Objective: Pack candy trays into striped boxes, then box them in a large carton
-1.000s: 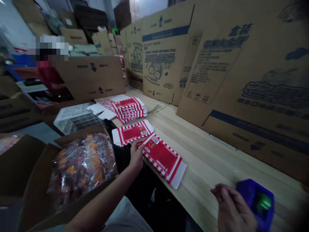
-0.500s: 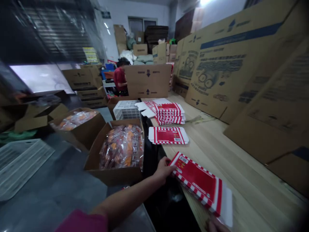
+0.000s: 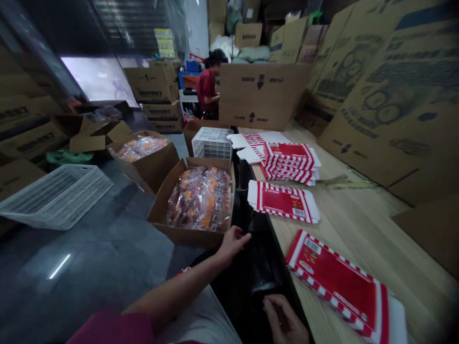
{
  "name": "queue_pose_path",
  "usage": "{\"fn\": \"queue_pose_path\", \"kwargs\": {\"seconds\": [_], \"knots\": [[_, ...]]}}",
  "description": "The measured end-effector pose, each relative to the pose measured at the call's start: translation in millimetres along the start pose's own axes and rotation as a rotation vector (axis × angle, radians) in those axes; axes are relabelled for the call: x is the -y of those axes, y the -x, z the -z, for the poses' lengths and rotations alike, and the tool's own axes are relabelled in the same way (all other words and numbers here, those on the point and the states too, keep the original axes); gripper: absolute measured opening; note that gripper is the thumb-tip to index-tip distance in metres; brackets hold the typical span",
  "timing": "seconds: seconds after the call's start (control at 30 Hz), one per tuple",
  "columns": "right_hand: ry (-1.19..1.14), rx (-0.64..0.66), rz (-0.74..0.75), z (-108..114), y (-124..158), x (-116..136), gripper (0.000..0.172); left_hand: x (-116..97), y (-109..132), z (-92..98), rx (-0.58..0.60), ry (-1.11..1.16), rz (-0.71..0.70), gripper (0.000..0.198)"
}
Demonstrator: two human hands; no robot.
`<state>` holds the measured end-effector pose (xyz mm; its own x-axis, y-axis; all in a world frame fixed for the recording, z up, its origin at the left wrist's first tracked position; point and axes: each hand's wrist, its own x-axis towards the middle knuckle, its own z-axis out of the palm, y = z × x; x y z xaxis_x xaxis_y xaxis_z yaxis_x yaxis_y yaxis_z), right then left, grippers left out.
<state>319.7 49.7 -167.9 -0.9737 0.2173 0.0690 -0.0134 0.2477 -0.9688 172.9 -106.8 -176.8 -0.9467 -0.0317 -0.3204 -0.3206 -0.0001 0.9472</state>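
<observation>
My left hand [image 3: 233, 244] is in the air beside the near right corner of a cardboard box [image 3: 190, 236] of clear-wrapped packets [image 3: 201, 198] with orange pieces. Its fingers are stretched out, with nothing in them. At the bottom, by the table edge, my right hand [image 3: 285, 321] is loosely curved and visibly apart, and no object shows in it. To its right a red and white striped carton [image 3: 339, 282] lies on the wooden table, untouched by either hand. Farther along the table lies a flat striped carton [image 3: 283, 200], and behind it a stack of striped cartons [image 3: 290, 162].
Another box of packets [image 3: 143, 148] stands on the left, near a white plastic crate [image 3: 60, 196] on the floor. A second white crate [image 3: 213, 141] sits behind the nearer box. Large cardboard sheets [image 3: 373, 105] line the table's right side. A person in red [image 3: 208, 88] is farther back.
My left hand has let go of the striped carton and moved left toward the box of packets. My right hand has come away from the carton's near end. The view has shifted.
</observation>
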Motion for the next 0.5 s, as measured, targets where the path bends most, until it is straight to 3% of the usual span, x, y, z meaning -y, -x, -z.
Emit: {"fn": "queue_pose_path", "kwargs": {"seconds": [0.17,0.27,0.37,0.5], "knots": [[-0.004,0.164,-0.029,-27.6,-24.0,2.8,0.026,39.6,-32.0,107.1,-0.172,-0.217,0.124,0.03],[0.01,0.187,-0.05,-47.9,-31.7,4.4,0.028,63.9,-42.5,152.1,-0.237,-0.398,0.205,0.026],[0.023,0.219,-0.065,-65.7,-36.1,5.1,0.03,83.1,-50.1,175.4,-0.285,-0.599,0.247,0.03],[0.052,0.183,-0.064,-78.1,-38.7,6.1,0.033,101.3,-63.6,178.1,-0.299,-0.876,0.198,0.058]]}}
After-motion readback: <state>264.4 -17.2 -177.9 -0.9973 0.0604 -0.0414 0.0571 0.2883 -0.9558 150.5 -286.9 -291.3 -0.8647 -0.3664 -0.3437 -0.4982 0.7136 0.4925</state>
